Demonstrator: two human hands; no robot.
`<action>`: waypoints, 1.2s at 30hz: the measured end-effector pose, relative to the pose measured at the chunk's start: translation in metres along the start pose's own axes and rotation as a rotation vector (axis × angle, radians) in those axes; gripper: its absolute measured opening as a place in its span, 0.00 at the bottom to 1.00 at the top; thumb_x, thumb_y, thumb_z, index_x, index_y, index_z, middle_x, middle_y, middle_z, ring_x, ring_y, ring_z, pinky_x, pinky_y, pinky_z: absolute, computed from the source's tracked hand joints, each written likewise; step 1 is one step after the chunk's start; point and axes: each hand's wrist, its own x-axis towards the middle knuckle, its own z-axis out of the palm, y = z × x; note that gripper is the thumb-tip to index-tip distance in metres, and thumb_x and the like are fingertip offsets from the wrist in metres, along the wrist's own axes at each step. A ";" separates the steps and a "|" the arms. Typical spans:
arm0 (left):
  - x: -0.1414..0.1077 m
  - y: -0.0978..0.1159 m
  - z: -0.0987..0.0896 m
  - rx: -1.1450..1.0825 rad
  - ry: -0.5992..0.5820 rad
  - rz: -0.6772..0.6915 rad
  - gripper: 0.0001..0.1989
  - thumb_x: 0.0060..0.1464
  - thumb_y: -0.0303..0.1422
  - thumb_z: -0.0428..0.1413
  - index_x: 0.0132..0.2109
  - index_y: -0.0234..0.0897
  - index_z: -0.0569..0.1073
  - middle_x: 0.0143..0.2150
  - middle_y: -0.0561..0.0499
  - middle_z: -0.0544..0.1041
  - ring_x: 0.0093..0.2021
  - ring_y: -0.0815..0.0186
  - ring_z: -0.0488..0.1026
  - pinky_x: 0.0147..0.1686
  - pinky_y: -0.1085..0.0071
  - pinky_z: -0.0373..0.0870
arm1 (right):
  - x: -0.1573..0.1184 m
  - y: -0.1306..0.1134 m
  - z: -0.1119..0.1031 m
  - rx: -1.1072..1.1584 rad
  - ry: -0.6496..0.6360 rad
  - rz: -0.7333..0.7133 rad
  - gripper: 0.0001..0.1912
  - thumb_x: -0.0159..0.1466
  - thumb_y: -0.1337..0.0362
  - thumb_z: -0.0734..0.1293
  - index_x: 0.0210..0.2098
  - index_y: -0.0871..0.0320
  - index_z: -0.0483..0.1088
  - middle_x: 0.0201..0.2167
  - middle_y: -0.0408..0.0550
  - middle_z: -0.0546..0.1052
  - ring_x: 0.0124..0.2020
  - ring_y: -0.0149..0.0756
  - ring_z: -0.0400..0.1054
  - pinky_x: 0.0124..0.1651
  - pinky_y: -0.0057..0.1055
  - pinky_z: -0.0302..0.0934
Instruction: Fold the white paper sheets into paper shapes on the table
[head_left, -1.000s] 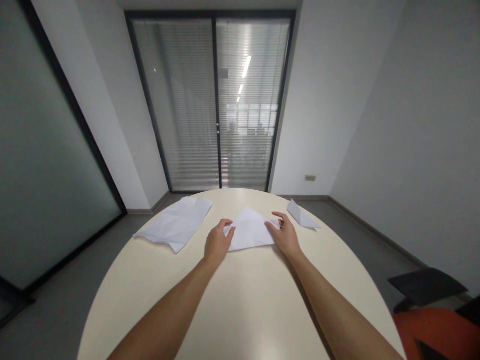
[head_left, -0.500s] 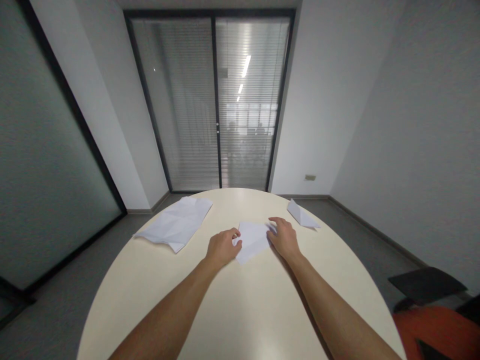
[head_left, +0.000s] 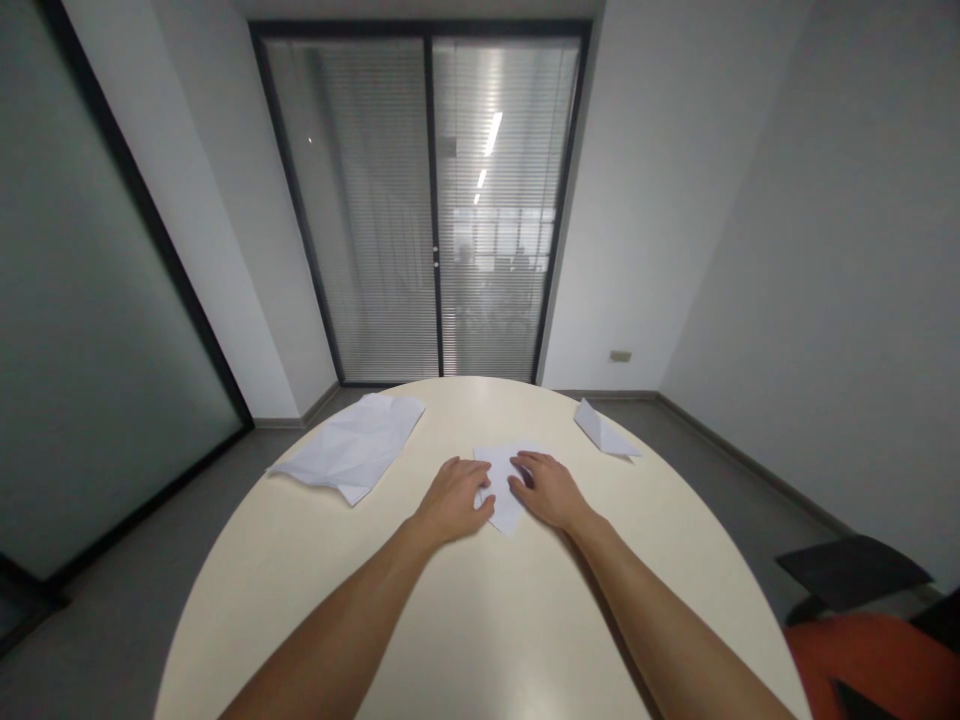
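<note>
A small folded sheet of white paper (head_left: 504, 495) lies on the table between my two hands, one corner pointing towards me. At its left edge, my left hand (head_left: 456, 500) holds the paper, thumb and bent fingers resting on it. My right hand (head_left: 551, 488) holds the right side from above, its curled fingertips and thumb on the surface. Both palms hide the outer parts of the paper, and a bit of its far edge shows beyond the right fingers.
Larger creased white paper (head_left: 360, 440) lies at the table's left. A folded white paper piece (head_left: 602, 432) stands partly raised near the right edge. The round cream table (head_left: 465, 620) carries everything. A chair with an orange seat (head_left: 877, 660) is at the lower right.
My right hand has moved left, closer to my left hand, and the right side of the paper has come inward with it. The visible paper is narrower. My left hand has shifted slightly right.
</note>
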 end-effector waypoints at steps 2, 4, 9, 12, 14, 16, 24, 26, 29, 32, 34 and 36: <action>-0.001 0.000 0.001 -0.019 -0.032 0.022 0.17 0.57 0.34 0.56 0.53 0.38 0.74 0.51 0.46 0.79 0.54 0.57 0.72 0.63 0.56 0.58 | 0.000 0.002 0.001 0.006 -0.014 0.011 0.24 0.65 0.56 0.63 0.57 0.60 0.73 0.60 0.56 0.73 0.61 0.47 0.65 0.65 0.41 0.54; 0.000 0.000 0.001 -0.024 -0.051 0.019 0.19 0.57 0.35 0.55 0.55 0.38 0.73 0.47 0.46 0.79 0.51 0.57 0.74 0.59 0.58 0.63 | 0.001 0.004 0.002 0.011 -0.029 0.027 0.24 0.66 0.56 0.62 0.58 0.59 0.72 0.61 0.55 0.71 0.62 0.46 0.64 0.66 0.42 0.53; 0.000 0.000 -0.001 -0.036 -0.068 0.039 0.19 0.56 0.33 0.55 0.55 0.38 0.73 0.45 0.47 0.79 0.49 0.57 0.75 0.54 0.62 0.67 | 0.001 0.008 0.002 -0.004 -0.029 0.129 0.24 0.67 0.57 0.61 0.59 0.58 0.71 0.63 0.56 0.69 0.64 0.49 0.61 0.66 0.50 0.51; -0.001 -0.001 0.000 -0.051 -0.076 0.081 0.19 0.56 0.33 0.55 0.55 0.39 0.73 0.47 0.46 0.79 0.51 0.57 0.74 0.56 0.61 0.66 | 0.001 0.010 0.002 -0.042 -0.008 0.194 0.23 0.68 0.57 0.60 0.58 0.56 0.70 0.63 0.56 0.68 0.65 0.52 0.59 0.65 0.57 0.50; -0.002 -0.003 0.002 -0.058 -0.073 0.127 0.17 0.56 0.33 0.56 0.53 0.38 0.74 0.52 0.45 0.79 0.55 0.56 0.72 0.59 0.59 0.63 | 0.001 0.011 0.001 -0.066 0.011 0.213 0.21 0.68 0.57 0.61 0.57 0.56 0.71 0.63 0.56 0.69 0.65 0.53 0.58 0.65 0.58 0.49; -0.002 -0.003 0.003 -0.066 -0.069 0.183 0.16 0.56 0.34 0.57 0.51 0.39 0.76 0.56 0.45 0.77 0.58 0.56 0.71 0.61 0.57 0.61 | 0.002 0.010 0.000 -0.072 0.029 0.202 0.20 0.67 0.58 0.61 0.56 0.57 0.72 0.61 0.56 0.71 0.64 0.52 0.60 0.65 0.55 0.50; -0.003 0.003 -0.002 -0.102 -0.133 0.324 0.17 0.55 0.36 0.59 0.52 0.45 0.79 0.55 0.48 0.76 0.57 0.57 0.70 0.62 0.58 0.62 | 0.004 0.009 0.004 0.107 0.030 -0.053 0.17 0.66 0.63 0.62 0.50 0.60 0.77 0.54 0.54 0.77 0.56 0.42 0.70 0.62 0.36 0.58; -0.004 0.002 -0.001 -0.084 -0.166 0.314 0.19 0.57 0.38 0.58 0.56 0.47 0.77 0.62 0.48 0.72 0.64 0.54 0.65 0.65 0.56 0.58 | 0.005 0.009 0.005 0.147 0.011 -0.092 0.17 0.66 0.64 0.62 0.51 0.60 0.77 0.54 0.54 0.77 0.56 0.42 0.70 0.63 0.38 0.57; -0.005 0.001 0.003 -0.027 -0.190 0.250 0.22 0.63 0.41 0.53 0.62 0.46 0.72 0.68 0.47 0.66 0.68 0.53 0.60 0.67 0.54 0.55 | 0.005 0.008 0.005 0.164 -0.011 -0.125 0.17 0.66 0.65 0.62 0.51 0.58 0.77 0.54 0.53 0.77 0.57 0.44 0.69 0.64 0.43 0.55; -0.005 0.001 0.007 0.065 -0.149 0.130 0.22 0.67 0.41 0.47 0.64 0.44 0.69 0.68 0.44 0.65 0.67 0.55 0.61 0.67 0.55 0.55 | 0.005 0.005 0.002 0.191 -0.012 -0.184 0.16 0.66 0.65 0.62 0.49 0.58 0.78 0.52 0.54 0.78 0.55 0.43 0.71 0.62 0.41 0.58; -0.005 0.002 0.009 0.137 -0.116 0.036 0.23 0.67 0.41 0.46 0.65 0.42 0.68 0.68 0.43 0.65 0.67 0.53 0.61 0.66 0.53 0.55 | 0.005 0.003 0.001 0.211 -0.016 -0.226 0.16 0.66 0.66 0.63 0.49 0.57 0.79 0.51 0.53 0.79 0.53 0.43 0.71 0.60 0.40 0.60; -0.005 0.004 0.012 0.201 -0.082 -0.047 0.25 0.66 0.43 0.47 0.65 0.41 0.67 0.67 0.41 0.65 0.66 0.50 0.62 0.65 0.50 0.56 | 0.005 0.002 0.001 0.222 -0.027 -0.245 0.16 0.66 0.66 0.62 0.49 0.56 0.79 0.51 0.53 0.79 0.53 0.43 0.71 0.60 0.40 0.61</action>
